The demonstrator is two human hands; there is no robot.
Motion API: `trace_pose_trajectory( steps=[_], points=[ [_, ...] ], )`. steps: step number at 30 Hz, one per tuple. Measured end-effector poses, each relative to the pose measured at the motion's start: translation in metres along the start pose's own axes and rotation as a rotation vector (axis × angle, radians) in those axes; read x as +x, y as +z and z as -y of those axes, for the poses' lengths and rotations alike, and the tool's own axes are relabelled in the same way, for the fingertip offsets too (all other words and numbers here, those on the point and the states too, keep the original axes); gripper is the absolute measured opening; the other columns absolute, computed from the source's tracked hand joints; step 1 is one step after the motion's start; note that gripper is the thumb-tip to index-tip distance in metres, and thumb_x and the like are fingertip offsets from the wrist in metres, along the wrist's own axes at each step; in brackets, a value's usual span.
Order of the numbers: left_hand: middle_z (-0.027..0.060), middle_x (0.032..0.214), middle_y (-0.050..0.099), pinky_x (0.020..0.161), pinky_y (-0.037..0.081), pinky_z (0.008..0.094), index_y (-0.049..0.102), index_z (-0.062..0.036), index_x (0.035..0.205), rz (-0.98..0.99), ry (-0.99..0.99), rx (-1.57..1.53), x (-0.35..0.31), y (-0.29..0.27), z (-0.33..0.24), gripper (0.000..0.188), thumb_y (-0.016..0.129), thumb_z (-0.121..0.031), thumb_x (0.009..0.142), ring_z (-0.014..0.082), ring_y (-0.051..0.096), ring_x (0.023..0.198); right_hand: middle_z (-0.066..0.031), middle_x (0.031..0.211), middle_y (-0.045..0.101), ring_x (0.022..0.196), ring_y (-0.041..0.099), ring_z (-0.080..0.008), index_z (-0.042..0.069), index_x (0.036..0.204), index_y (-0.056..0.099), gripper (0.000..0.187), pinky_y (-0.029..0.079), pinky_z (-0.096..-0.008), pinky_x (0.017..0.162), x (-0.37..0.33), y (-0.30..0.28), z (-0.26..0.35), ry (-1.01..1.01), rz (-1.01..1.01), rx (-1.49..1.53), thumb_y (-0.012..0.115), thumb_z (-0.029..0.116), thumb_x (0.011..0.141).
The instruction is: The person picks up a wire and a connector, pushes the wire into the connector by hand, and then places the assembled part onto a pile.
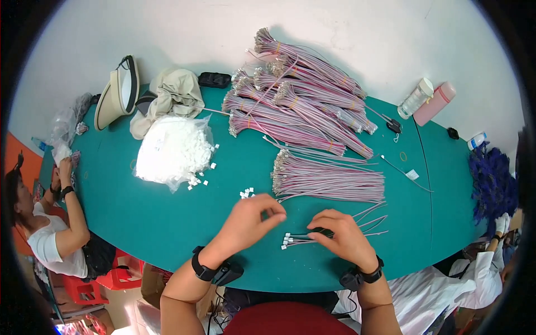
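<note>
one table (111,190), two foreground hands (249,221) (341,231)

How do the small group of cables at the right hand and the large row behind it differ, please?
The small group has few cables; the large row has many. The small group's left ends carry white connectors; the large row's show none. Both lie on the green table.

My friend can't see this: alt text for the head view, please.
A person's left hand and right hand over a green table, the right at white-tipped cables; farther back, pinkish cable bundles and a bag of small white pieces.
</note>
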State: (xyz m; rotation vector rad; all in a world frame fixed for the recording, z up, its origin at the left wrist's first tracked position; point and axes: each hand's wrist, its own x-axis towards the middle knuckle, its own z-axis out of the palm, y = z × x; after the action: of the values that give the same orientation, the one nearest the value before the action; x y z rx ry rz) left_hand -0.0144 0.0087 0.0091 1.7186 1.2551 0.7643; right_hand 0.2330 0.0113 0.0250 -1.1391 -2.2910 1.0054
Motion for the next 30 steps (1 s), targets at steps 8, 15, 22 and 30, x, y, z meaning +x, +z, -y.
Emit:
trace_pose_trajectory(
  steps=[8,15,22,30],
  points=[
    [0.0093,0.097,0.059,0.080,0.048,0.0337,0.066,-0.0060,0.101,-0.282,-0.030,0.385,0.004,-0.019,0.026,0.025,0.072,-0.008,0.077,0.0259,0.058,0.092,-0.0104,0.093,0.060,0.090,0.058,-0.0300,0.004,0.095,0.065,0.022,0.050,-0.0388,0.078,0.037,-0.001,-0.009,-0.199,-0.148,-0.437,0.071,0.007,0.074],
    [0.0105,0.107,0.059,0.088,0.046,0.0364,0.064,-0.0068,0.106,-0.319,-0.020,0.358,-0.005,-0.039,0.006,0.030,0.072,-0.011,0.077,0.0295,0.055,0.104,-0.0099,0.092,0.058,0.088,0.058,-0.0303,0.004,0.093,0.064,0.021,0.049,-0.0390,0.078,0.051,0.006,-0.016,-0.243,-0.155,-0.512,0.071,0.007,0.073],
    [0.0161,0.118,0.059,0.092,0.044,0.0407,0.061,-0.0017,0.111,-0.834,0.135,0.674,-0.003,-0.143,0.034,0.029,0.065,-0.018,0.087,0.0352,0.056,0.108,-0.0101,0.092,0.059,0.088,0.058,-0.0302,0.003,0.092,0.064,0.019,0.049,-0.0389,0.077,0.023,0.004,-0.007,-0.229,-0.202,-0.346,0.071,0.007,0.074],
    [0.0244,0.115,0.058,0.092,0.045,0.0433,0.058,0.0006,0.118,-0.860,-0.343,0.675,0.003,-0.204,0.130,0.049,0.066,-0.035,0.085,0.0398,0.055,0.108,-0.0084,0.090,0.059,0.084,0.057,-0.0277,0.003,0.087,0.065,0.012,0.049,-0.0378,0.074,0.011,0.014,-0.003,-0.224,-0.202,-0.279,0.069,0.008,0.077]
  ],
)
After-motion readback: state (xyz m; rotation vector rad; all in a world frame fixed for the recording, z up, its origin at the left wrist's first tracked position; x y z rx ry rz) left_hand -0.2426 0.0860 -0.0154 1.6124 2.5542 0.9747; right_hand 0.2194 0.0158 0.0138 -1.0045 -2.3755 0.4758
